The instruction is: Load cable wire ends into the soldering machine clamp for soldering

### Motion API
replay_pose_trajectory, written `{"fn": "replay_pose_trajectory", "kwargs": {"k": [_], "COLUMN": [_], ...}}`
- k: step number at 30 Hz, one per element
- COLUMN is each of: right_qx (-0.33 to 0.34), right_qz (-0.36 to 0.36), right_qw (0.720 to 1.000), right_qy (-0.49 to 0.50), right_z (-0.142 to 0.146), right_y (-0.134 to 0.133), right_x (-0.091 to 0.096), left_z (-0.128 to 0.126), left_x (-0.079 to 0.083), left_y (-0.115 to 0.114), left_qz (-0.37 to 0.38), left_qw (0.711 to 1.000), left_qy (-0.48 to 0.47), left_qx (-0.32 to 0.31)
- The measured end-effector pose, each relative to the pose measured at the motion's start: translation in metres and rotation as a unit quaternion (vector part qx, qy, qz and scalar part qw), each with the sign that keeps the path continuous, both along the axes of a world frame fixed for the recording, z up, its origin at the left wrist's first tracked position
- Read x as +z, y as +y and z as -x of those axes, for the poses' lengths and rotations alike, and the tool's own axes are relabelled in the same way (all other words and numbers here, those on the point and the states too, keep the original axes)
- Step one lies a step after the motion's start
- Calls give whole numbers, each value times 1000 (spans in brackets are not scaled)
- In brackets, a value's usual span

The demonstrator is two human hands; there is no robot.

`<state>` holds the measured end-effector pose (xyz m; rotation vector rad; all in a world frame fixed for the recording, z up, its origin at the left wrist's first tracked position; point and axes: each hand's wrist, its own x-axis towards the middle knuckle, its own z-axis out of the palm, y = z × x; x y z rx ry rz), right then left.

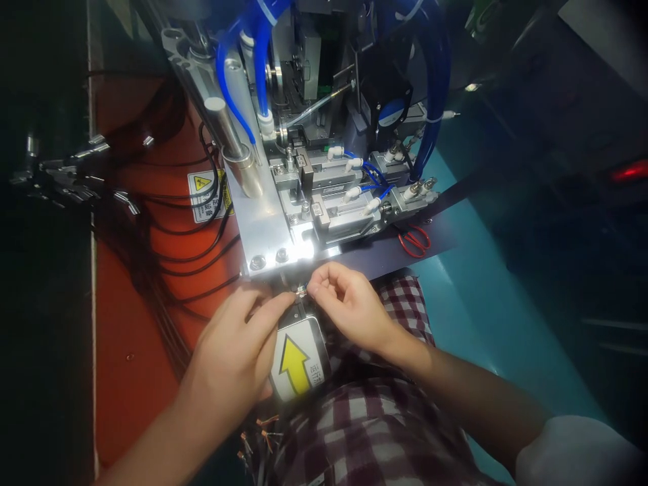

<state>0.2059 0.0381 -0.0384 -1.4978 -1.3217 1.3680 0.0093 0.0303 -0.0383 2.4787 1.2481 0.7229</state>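
A small shiny metal piece (pixel 302 291), perhaps a cable end, sits between my fingertips just in front of the machine's lit front edge. My left hand (pixel 237 337) is closed, thumb and forefinger pinching at its left side. From the right, my right hand (pixel 349 300) pinches at the same spot with thumb and forefinger together. The piece is too small to make out fully, and my fingers partly cover it. Below them is a white plate with a yellow arrow (pixel 294 364). The metal machine (pixel 263 223) stands right beyond my hands.
Black cables (pixel 167 270) with shiny metal ends (pixel 75 165) lie across the orange surface (pixel 121 391) on the left. Cable ends with bare copper strands (pixel 266 432) hang by my checked clothing (pixel 354 432). Red-handled scissors (pixel 415 241) lie right of the machine. Blue hoses (pixel 433 88) rise behind.
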Motion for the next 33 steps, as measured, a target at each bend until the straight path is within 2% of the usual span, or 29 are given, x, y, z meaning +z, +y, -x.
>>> {"fn": "replay_pose_trajectory", "kwargs": {"k": [4, 8, 9, 10, 14, 18, 23, 30, 33], "right_qx": [-19, -10, -5, -6, -31, -27, -2, -18, -38], "right_qz": [25, 147, 158, 146, 12, -14, -68, -16, 66], "right_qw": [999, 986, 984, 987, 999, 999, 995, 999, 997], "right_qy": [11, 82, 81, 63, -37, -28, -70, -34, 10], "right_z": [2, 0, -1, -2, -1, 4, 6, 6, 7], "right_y": [3, 6, 6, 6, 2, 1, 1, -1, 3], "right_x": [3, 7, 8, 8, 8, 5, 4, 1, 1], "left_z": [0, 1, 1, 2, 1, 0, 0, 1, 1], "left_x": [1, 1, 0, 0, -2, -1, 1, 0, 0], "left_y": [1, 0, 0, 0, 0, 0, 1, 0, 0], "left_qz": [-10, -12, -12, -12, -14, -15, -19, -19, -17], "left_qw": [1000, 1000, 1000, 1000, 1000, 1000, 1000, 1000, 1000], "left_qy": [10, 13, 11, 9, 3, 5, 8, 1, 2], "left_qx": [0, -5, -5, -4, -3, 2, -5, -5, -4]}}
